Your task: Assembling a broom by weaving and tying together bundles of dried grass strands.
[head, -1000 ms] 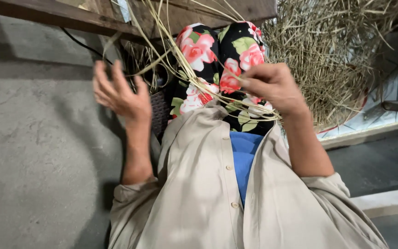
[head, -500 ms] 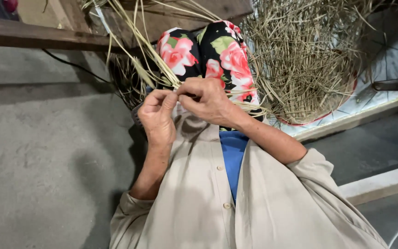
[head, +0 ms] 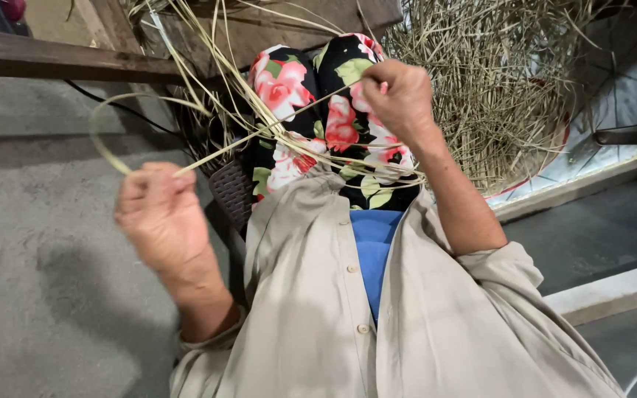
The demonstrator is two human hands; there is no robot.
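Thin dry straw strand (head: 208,151) between 2 fists

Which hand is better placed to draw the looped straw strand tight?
Left, probably. The left hand pinches the looped strand out to the side, free to pull. The right hand is fisted over the floral lap, apparently anchoring the other strands.

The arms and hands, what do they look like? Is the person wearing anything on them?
Both hands are bare: the left hand and the right hand show no gloves, rings or watch. The forearms are bare too. The beige button-up shirt has its sleeves pushed up near the elbows, bunched in soft folds.
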